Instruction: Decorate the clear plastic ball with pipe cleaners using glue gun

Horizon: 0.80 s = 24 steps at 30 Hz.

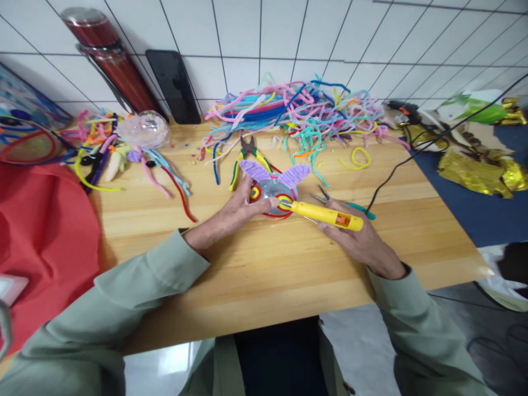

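Note:
My left hand [242, 204] grips a clear, rounded craft figure [270, 188] from its left side, thumb across the front. Two purple pipe-cleaner ears [295, 176] stand up on it, and red-and-yellow coiled rings [256, 192] form its eyes. In my right hand [357, 236] is a yellow hot glue gun [325, 214], fingers closed round it. Its nozzle points left and meets or nearly meets the right eye ring, close to my left thumb. Teal-handled pliers [363, 210] lie partly hidden beneath the right hand. Just behind the figure rest yellow-and-green pliers [247, 157].
A heap of coloured pipe cleaners [284, 107] lies along the tiled wall. A red thermos [111, 58] and a phone [174, 87] stand back left, near pipe-cleaner pieces [142, 129]. Red cloth [49, 242] covers the left side. A black cord [396, 170] crosses towards gold foil [470, 170].

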Tool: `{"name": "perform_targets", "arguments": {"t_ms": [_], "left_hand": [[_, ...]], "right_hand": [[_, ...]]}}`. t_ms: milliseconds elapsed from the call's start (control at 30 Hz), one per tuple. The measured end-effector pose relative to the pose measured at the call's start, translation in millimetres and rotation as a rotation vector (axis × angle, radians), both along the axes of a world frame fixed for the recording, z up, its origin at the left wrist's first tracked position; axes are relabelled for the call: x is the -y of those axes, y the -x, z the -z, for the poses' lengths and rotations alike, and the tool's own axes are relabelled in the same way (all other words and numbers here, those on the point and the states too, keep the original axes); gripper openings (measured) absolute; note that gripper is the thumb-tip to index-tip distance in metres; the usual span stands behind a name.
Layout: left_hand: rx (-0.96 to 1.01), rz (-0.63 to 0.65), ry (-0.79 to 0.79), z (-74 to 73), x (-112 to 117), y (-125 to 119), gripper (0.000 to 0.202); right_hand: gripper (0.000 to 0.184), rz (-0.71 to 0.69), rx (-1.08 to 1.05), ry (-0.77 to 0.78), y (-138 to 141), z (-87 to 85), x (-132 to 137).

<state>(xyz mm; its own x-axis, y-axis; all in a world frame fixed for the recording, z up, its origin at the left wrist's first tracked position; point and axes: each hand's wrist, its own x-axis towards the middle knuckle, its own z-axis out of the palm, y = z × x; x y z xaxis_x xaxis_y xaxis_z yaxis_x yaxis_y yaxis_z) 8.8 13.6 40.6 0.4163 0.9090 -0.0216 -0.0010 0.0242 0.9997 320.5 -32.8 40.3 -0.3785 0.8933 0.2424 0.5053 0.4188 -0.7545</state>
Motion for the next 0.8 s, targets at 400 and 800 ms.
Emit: {"name": "perform_targets", "arguments": {"t_ms": [400,800], "left_hand": [[-0.008,0.002,0.02,-2.1,0.8,-1.1,0.061],[-0.027,-0.006,0.016,-2.2,-0.4,-1.1,0.061]], "right_hand": [[0.026,0.012,-0.016,-0.004,-2.1,2.0,0.9],[0.028,-0.01,-0.01,-0.054,0.2,1.8,0.7]]}}
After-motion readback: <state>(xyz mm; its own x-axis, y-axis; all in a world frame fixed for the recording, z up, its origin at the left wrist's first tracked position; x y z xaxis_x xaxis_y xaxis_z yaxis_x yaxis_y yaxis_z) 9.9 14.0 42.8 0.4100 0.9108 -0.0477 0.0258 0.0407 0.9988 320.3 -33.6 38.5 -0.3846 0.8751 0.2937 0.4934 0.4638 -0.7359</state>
